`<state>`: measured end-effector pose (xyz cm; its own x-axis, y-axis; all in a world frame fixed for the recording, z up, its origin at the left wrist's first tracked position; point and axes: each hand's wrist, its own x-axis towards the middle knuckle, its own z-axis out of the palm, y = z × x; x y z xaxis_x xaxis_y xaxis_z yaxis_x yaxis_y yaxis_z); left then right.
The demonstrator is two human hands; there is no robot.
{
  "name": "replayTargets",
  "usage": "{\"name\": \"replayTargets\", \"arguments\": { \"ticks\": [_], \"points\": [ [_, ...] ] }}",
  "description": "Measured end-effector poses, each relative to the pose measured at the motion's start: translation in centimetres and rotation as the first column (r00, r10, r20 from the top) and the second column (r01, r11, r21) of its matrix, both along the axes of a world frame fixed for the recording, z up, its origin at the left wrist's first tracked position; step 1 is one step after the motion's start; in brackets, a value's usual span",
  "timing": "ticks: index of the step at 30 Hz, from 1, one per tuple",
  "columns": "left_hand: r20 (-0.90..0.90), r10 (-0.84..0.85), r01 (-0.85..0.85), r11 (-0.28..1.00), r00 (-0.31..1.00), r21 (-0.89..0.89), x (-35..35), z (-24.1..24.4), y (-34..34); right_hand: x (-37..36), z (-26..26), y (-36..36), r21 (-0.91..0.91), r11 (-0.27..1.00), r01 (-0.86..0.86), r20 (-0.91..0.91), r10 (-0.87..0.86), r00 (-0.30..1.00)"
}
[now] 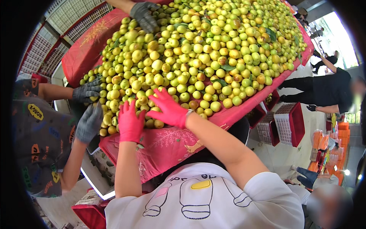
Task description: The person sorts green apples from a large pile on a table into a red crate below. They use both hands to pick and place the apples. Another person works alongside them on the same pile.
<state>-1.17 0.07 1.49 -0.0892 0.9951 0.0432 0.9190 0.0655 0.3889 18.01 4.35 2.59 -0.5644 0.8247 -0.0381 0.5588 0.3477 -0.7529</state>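
A large heap of small round yellow-green fruit (pixel 197 57), some with brown-red patches, covers a table draped in red patterned cloth (pixel 171 143). My left hand (pixel 131 121), in a pink-red glove, rests palm down at the near left edge of the heap, its fingers pointing away from me. Just right of it, my right hand (pixel 170 110), gloved the same way, lies spread over the fruit with fingers apart. Both hands touch fruit; whether a fruit sits under either palm is hidden. A few green leaves (pixel 228 67) lie among the fruit.
At the left, a co-worker's grey-gloved hands (pixel 90 123) touch the heap; another grey-gloved hand (pixel 145 17) reaches in from the top. Red and white crates (pixel 288 123) stand on the floor at right, a white-rimmed bin (pixel 97 183) below left. Several other people are at the right.
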Motion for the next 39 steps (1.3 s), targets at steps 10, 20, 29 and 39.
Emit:
{"name": "replayTargets", "arguments": {
  "ticks": [10,20,29,39],
  "points": [
    [-0.054,-0.440,0.441,0.898,0.896,-0.004,11.7,-2.2,5.4,17.1,0.3,4.3,0.366,0.901,0.231,0.484,-0.397,0.780],
    [-0.204,-0.275,0.202,0.926,0.940,-0.319,4.9,-0.3,3.6,5.0,-1.6,0.7,0.227,0.925,0.305,0.745,-0.367,0.557],
    [-0.194,-0.094,-0.015,0.868,0.976,-0.496,-1.6,0.7,-0.6,-1.9,-1.3,-1.6,-0.002,0.966,0.258,0.532,-0.217,0.819],
    [0.166,-0.305,0.276,0.945,0.938,0.177,10.2,3.1,4.2,11.7,-0.4,2.1,0.236,0.933,0.274,0.053,-0.294,0.954]
  ]
}}
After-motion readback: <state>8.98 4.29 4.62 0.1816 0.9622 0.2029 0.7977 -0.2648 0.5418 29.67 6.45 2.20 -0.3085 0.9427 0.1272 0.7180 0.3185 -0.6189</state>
